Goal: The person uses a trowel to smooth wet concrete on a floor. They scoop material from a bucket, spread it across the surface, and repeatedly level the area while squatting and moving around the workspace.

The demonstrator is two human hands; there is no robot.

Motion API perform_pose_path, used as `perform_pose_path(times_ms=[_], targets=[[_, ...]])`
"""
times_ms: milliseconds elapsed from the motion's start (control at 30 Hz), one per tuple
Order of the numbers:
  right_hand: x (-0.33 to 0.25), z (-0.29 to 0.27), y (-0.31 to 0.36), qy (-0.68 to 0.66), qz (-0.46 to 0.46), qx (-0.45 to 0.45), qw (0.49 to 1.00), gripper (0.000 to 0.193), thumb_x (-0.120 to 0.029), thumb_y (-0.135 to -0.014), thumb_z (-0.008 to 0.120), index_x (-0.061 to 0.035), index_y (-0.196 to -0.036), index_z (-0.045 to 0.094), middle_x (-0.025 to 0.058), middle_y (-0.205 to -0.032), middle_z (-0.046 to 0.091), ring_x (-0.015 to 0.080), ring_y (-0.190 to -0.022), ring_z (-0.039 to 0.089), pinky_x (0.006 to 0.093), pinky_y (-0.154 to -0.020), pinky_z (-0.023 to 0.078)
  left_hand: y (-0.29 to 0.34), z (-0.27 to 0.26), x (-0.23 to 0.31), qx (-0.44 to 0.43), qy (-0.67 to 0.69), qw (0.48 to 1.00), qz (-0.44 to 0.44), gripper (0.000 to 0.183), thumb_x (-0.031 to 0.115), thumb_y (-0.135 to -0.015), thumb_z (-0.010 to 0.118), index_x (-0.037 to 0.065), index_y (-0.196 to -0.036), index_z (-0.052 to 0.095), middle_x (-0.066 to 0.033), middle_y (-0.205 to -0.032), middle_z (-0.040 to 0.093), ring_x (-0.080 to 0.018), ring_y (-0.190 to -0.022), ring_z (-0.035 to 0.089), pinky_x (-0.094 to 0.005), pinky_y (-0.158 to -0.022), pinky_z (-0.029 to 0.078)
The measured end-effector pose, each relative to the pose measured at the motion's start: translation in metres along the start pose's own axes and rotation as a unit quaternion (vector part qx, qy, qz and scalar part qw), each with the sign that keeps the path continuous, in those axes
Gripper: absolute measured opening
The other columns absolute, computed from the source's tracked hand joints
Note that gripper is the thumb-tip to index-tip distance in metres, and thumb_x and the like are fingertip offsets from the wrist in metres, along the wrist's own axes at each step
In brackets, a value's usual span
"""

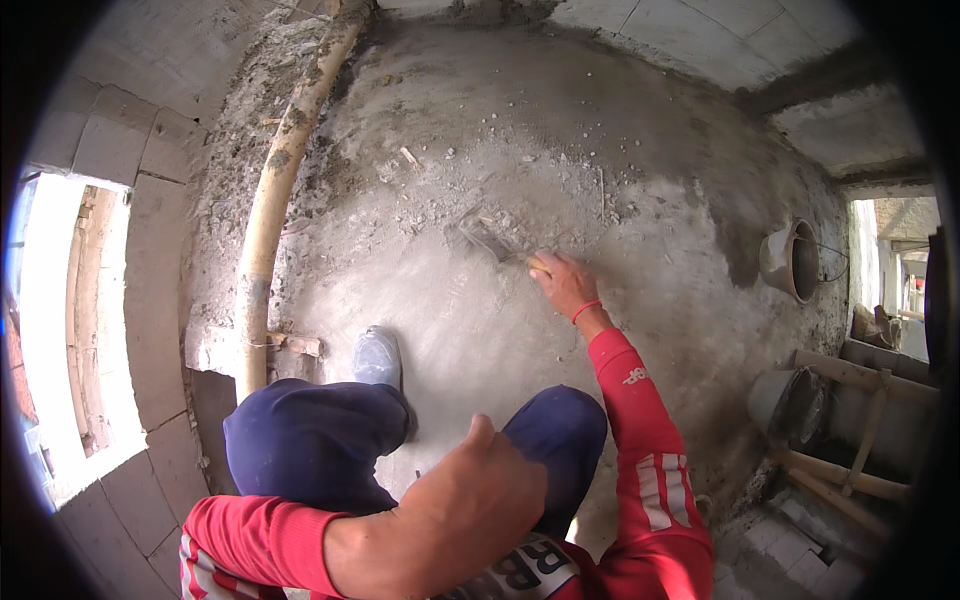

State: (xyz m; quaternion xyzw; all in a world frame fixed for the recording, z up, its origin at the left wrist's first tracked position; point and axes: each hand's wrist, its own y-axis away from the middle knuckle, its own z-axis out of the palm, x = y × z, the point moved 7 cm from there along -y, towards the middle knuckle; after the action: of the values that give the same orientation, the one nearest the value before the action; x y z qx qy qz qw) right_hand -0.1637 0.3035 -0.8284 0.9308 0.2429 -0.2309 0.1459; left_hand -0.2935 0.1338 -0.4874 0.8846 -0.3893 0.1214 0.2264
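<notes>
My right hand [568,285], with a red band at the wrist, is closed round the handle of a trowel [484,236]. Its flat metal blade lies against the grey cement floor [420,290], touching loose crumbs and rubble [530,205]. Bent across in front of my knees, my left hand [490,475] is closed with the thumb up, beside my right knee. Nothing shows in it, though its finger ends are partly hidden. My shoe [377,358] stands on the floor left of the trowel.
A long pale pipe [268,215] runs along the left wall, near a bright window opening [95,320]. Right of me stand a bucket [790,260] with a wire handle and another dusty container [785,405] by a wooden frame [865,430]. Block walls [730,30] border the floor.
</notes>
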Motion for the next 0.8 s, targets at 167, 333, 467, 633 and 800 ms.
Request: perform_pose_path(times_ms=[167, 333, 467, 633, 800], targets=[[0.028, -0.034, -0.006, 0.044, 0.135, 0.097, 0.985, 0.03, -0.03, -0.095, 0.067, -0.0125, -0.118, 0.063, 0.0156, -0.102, 0.068, 0.039, -0.098, 0.066, 0.0489, -0.081, 0.053, 0.007, -0.005, -0.003, -0.001, 0.014, 1.0, 0.0, 0.013, 0.02, -0.091, 0.061, 0.008, -0.089, 0.066, -0.0017, -0.074, 0.067, -0.0187, -0.077, 0.067, -0.0315, -0.085, 0.046], [-0.023, 0.004, 0.031, -0.022, -0.006, -0.036, 0.999, 0.03, -0.03, -0.093, 0.068, -0.0139, -0.118, 0.063, 0.0165, -0.104, 0.069, 0.038, -0.1, 0.067, 0.0479, -0.085, 0.053, 0.005, -0.009, -0.009, -0.004, 0.018, 1.0, -0.009, 0.014, 0.02, -0.092, 0.061, 0.007, -0.09, 0.066, -0.0024, -0.075, 0.068, -0.0192, -0.078, 0.068, -0.0319, -0.085, 0.046], [0.001, 0.01, 0.037, -0.026, 0.021, -0.072, 0.997, 0.032, -0.031, -0.093, 0.067, -0.0145, -0.121, 0.063, 0.0153, -0.106, 0.07, 0.0386, -0.101, 0.066, 0.0482, -0.086, 0.052, 0.001, -0.012, -0.009, 0.0, 0.029, 1.0, -0.009, 0.015, 0.021, -0.093, 0.061, 0.007, -0.09, 0.067, -0.0027, -0.075, 0.068, -0.0191, -0.078, 0.068, -0.0321, -0.085, 0.046], [0.099, -0.083, 0.014, 0.076, 0.197, 0.079, 0.974, 0.032, -0.033, -0.093, 0.067, -0.0165, -0.121, 0.065, 0.015, -0.106, 0.072, 0.038, -0.099, 0.067, 0.0485, -0.083, 0.053, -0.002, -0.012, -0.007, -0.009, 0.019, 1.0, 0.001, 0.016, 0.021, -0.093, 0.062, 0.006, -0.089, 0.067, -0.003, -0.074, 0.067, -0.019, -0.077, 0.067, -0.032, -0.085, 0.046], [0.035, -0.036, 0.035, -0.066, 0.066, -0.05, 0.994, 0.037, -0.034, -0.091, 0.07, -0.0154, -0.123, 0.065, 0.0152, -0.106, 0.072, 0.0373, -0.1, 0.068, 0.0457, -0.085, 0.053, -0.007, -0.012, -0.006, 0.01, -0.005, 1.0, 0.001, 0.018, 0.022, -0.093, 0.062, 0.006, -0.088, 0.066, -0.003, -0.073, 0.067, -0.0187, -0.074, 0.066, -0.0313, -0.084, 0.045]])
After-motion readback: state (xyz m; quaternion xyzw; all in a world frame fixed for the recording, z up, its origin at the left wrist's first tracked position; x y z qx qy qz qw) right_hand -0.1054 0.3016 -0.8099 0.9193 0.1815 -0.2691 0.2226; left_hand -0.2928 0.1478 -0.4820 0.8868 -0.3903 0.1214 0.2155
